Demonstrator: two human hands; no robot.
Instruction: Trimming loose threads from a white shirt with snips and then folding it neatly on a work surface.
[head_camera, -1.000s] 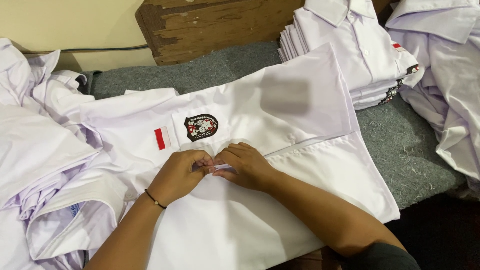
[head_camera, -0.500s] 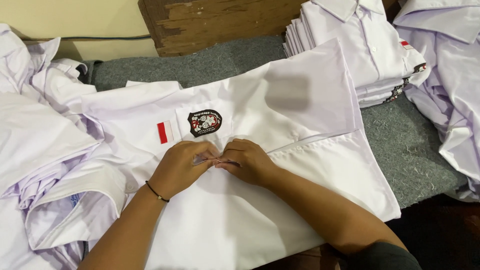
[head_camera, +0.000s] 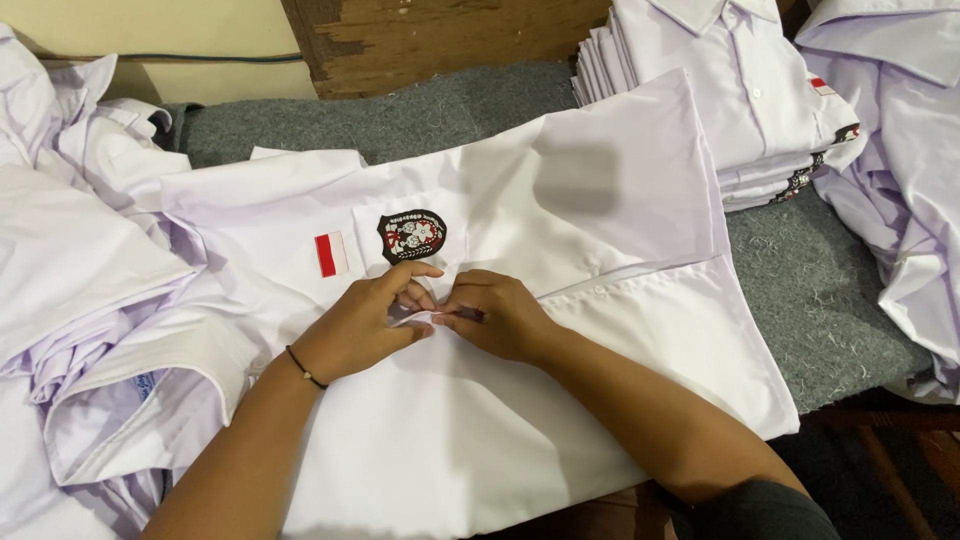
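- Our left hand (head_camera: 365, 325) and right hand (head_camera: 500, 315) meet at the front edge of the white shirt (head_camera: 560, 230), which lies spread flat on the grey felt table (head_camera: 820, 300) straight in front of us.
- Both hands are closed in a pinch on the shirt's front edge: the left thumb and fingers hold a small fold of the cloth, and the right fingertips press in against the same spot from the other side. Whether a button sits between them we cannot tell; our fingers hide it.
- The point we hold lies just below the dark crest badge (head_camera: 411, 235), with the red-and-white patch (head_camera: 329, 254) to the left of it on the chest.
- The front edge runs as a long line from our fingertips out to the right and a little upward, along the seam toward the far side of the shirt.
- The two hands are equally near the pinched spot, since they touch each other over it.
- A stack of folded shirts (head_camera: 740, 110) stands well apart at the upper right, and loose shirts (head_camera: 80, 270) lie heaped at the left.
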